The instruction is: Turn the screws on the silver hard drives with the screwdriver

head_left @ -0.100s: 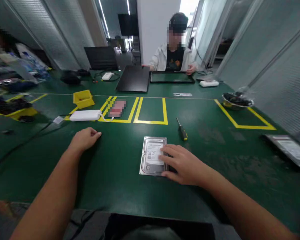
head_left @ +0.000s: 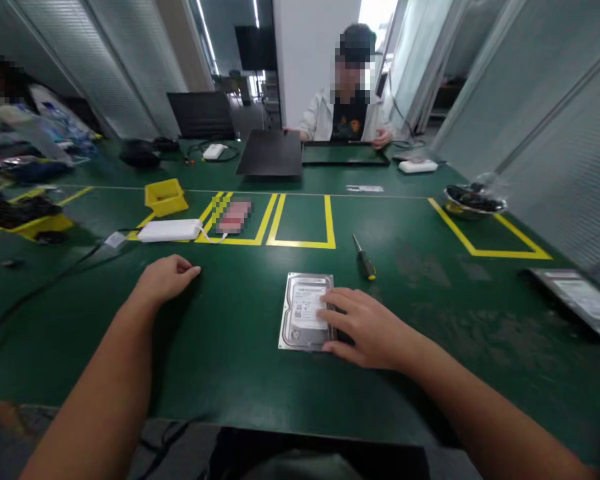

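A silver hard drive (head_left: 304,310) with a white label lies flat on the green table (head_left: 230,333) in front of me. My right hand (head_left: 365,328) rests on its right edge, fingers spread over the label. My left hand (head_left: 166,278) lies loosely curled on the bare table to the left, holding nothing. A screwdriver (head_left: 364,257) with a black and yellow handle lies just beyond the drive, to its right.
Yellow tape boxes (head_left: 303,220) mark the table's middle. A white power adapter (head_left: 170,231) and yellow bin (head_left: 165,195) sit at the left. A metal bowl (head_left: 473,201) and a flat grey device (head_left: 577,300) are at the right. A person (head_left: 347,110) sits opposite with laptops.
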`<move>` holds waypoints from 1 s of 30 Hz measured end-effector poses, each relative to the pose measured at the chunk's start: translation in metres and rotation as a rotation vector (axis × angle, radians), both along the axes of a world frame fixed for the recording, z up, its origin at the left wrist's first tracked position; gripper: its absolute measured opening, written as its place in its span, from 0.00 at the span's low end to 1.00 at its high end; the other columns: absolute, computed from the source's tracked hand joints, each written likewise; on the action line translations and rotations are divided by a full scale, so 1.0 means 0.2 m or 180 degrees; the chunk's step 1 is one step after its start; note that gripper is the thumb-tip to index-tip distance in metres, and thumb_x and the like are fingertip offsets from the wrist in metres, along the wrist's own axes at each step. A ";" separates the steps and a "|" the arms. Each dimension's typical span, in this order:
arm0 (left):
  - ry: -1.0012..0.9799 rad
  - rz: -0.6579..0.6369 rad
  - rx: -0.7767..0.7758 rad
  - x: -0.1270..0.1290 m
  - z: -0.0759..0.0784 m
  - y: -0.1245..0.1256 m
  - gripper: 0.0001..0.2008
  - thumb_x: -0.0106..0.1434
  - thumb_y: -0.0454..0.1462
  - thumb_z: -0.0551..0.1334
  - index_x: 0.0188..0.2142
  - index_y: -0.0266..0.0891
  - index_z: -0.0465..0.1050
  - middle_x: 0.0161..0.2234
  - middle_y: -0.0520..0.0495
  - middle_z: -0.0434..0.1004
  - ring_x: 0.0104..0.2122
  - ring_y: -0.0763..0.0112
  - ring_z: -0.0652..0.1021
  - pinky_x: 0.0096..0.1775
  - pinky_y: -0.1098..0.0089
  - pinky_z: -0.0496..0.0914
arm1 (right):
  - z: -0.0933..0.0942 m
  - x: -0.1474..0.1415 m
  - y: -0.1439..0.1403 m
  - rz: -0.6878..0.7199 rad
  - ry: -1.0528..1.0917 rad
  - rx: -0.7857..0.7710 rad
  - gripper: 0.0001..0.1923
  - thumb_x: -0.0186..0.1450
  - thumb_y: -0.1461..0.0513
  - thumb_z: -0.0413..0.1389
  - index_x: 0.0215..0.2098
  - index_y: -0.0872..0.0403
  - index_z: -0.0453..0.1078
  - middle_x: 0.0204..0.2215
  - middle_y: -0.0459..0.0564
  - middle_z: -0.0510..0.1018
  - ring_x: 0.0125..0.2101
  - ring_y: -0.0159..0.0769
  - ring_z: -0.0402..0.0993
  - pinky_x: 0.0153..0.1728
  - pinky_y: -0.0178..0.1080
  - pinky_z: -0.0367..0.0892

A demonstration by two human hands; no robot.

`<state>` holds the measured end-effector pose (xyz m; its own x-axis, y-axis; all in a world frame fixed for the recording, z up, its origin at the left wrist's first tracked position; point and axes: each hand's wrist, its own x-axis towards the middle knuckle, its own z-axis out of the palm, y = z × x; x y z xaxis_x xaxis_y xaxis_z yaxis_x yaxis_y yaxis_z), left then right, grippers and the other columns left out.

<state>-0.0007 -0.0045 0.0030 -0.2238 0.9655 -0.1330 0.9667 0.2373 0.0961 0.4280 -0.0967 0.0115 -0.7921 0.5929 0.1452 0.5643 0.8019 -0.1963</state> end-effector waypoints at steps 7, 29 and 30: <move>0.0316 -0.0029 -0.0039 0.00 -0.02 -0.03 0.15 0.65 0.43 0.55 0.43 0.36 0.73 0.44 0.39 0.78 0.43 0.57 0.76 0.40 0.68 0.66 | 0.01 -0.01 0.01 -0.0016 -0.0021 -0.0064 0.23 0.67 0.51 0.56 0.55 0.56 0.71 0.56 0.62 0.70 0.57 0.55 0.65 0.54 0.56 0.65; 0.0005 -0.0392 0.1189 0.10 -0.03 -0.01 0.12 0.70 0.39 0.46 0.36 0.37 0.64 0.35 0.43 0.71 0.37 0.61 0.70 0.41 0.66 0.64 | 0.01 -0.01 -0.03 -0.0022 -0.0129 -0.0150 0.38 0.61 0.43 0.60 0.62 0.55 0.65 0.61 0.65 0.63 0.62 0.60 0.57 0.61 0.58 0.59; -0.0090 -0.0458 0.1253 0.12 -0.03 -0.01 0.12 0.70 0.40 0.46 0.37 0.37 0.64 0.35 0.44 0.71 0.37 0.62 0.71 0.41 0.66 0.64 | 0.01 -0.02 -0.03 -0.0030 -0.0147 -0.0147 0.38 0.61 0.44 0.61 0.62 0.56 0.65 0.61 0.65 0.63 0.63 0.60 0.56 0.61 0.58 0.58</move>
<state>0.0236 -0.0070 -0.0020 -0.0843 0.9650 0.2484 0.9829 0.0397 0.1796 0.4249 -0.1026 0.0135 -0.7917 0.6055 0.0810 0.5810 0.7873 -0.2066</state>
